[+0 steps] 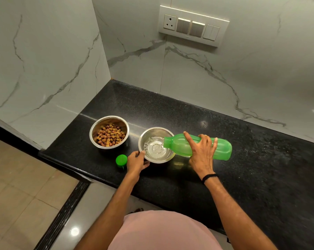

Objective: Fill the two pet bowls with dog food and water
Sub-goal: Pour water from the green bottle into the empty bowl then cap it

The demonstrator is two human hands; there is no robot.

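- While my right hand [201, 152] grips the green bottle [197, 147] around its middle, the bottle lies tipped on its side with its mouth over the rim of the nearer steel bowl [153, 157].
- Water [156, 149] is running out of the mouth into that bowl, and there's already a shallow pool rippling at the bottom.
- My left hand [136, 161] is curled on the near-left rim of the same bowl, thumb on the edge, fingers wrapped on the outside.
- The other bowl [96, 138] sits just to the left and a bit further back, not touching the first one, with a pile of brown and tan dog food [110, 135] in it.
- The green cap [121, 160] sits on the black counter [242, 159] right next to my left hand, near the front edge.
- Black band [210, 177] on my right wrist, pink shirt [163, 231] at the bottom of the view.
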